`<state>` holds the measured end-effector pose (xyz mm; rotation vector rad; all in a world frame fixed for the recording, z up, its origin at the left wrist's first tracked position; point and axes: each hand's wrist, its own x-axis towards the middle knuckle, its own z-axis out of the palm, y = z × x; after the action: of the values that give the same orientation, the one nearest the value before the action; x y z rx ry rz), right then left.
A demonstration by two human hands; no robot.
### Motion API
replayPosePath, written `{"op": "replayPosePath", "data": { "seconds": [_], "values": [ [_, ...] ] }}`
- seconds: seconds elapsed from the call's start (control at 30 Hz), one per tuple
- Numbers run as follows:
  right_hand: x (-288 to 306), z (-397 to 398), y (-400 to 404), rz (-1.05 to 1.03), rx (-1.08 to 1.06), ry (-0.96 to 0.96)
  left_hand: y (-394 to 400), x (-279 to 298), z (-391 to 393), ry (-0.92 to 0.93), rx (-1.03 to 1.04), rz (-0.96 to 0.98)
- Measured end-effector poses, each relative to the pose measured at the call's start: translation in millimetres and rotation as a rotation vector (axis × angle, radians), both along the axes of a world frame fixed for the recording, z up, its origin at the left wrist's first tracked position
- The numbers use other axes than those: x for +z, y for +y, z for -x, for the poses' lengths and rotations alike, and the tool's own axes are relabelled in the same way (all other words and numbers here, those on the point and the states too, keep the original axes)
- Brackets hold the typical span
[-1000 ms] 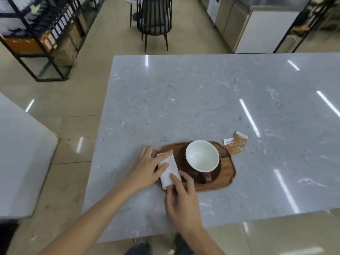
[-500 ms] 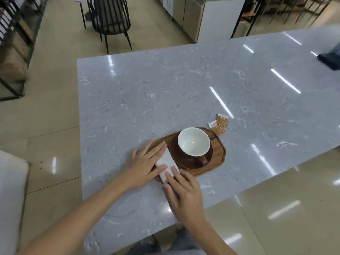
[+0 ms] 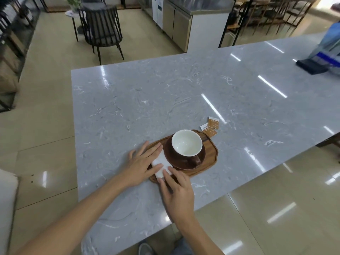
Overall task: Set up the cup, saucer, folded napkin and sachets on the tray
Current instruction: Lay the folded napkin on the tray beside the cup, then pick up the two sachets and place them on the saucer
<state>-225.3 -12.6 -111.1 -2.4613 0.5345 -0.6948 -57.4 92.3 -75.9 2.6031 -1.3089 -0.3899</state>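
Note:
A wooden tray (image 3: 211, 159) lies on the grey marble table. On it a brown cup with a white inside (image 3: 186, 143) stands on a brown saucer (image 3: 170, 153). A folded white napkin (image 3: 162, 165) lies on the tray's left end, beside the saucer. My left hand (image 3: 142, 161) lies flat on the napkin's left side with straight fingers. My right hand (image 3: 176, 188) presses the napkin's near end with straight fingertips. Two brown sachets (image 3: 211, 127) lie on the table just beyond the tray's far right corner.
The marble table (image 3: 165, 92) stretches far to the right, where a dark flat object (image 3: 311, 66) and blue-white bags (image 3: 329, 46) sit. A black chair (image 3: 102, 28) and a steel counter (image 3: 193, 19) stand on the floor beyond.
The camera has swung right and upward, bringing the far right of the table into view. Both hands have stayed on the napkin, the left hand's fingers flattening over it.

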Motion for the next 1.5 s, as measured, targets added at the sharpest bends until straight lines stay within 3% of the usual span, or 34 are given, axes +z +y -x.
{"op": "replayPosePath", "data": {
  "seconds": [0.2,0.57,0.77,1.03,1.23,1.5],
  "values": [
    [13,2,-3,-0.031,0.035,-0.006,0,2,1,0.015,0.006,0.042],
    [84,11,-87,-0.096,0.154,-0.281,-14,57,-5,0.115,0.082,0.409],
    [110,-6,-169,-0.221,0.136,-0.196,-66,94,-3,0.187,0.152,0.476],
    [82,-50,-299,-0.222,0.182,0.111,-175,118,-3,0.223,0.244,0.430],
    [61,-96,-370,-0.163,0.336,0.348,-243,97,-5,0.297,0.411,0.330],
    [40,-134,-386,-0.154,0.419,0.559,-299,57,-13,0.438,0.556,0.099]
  ]
}}
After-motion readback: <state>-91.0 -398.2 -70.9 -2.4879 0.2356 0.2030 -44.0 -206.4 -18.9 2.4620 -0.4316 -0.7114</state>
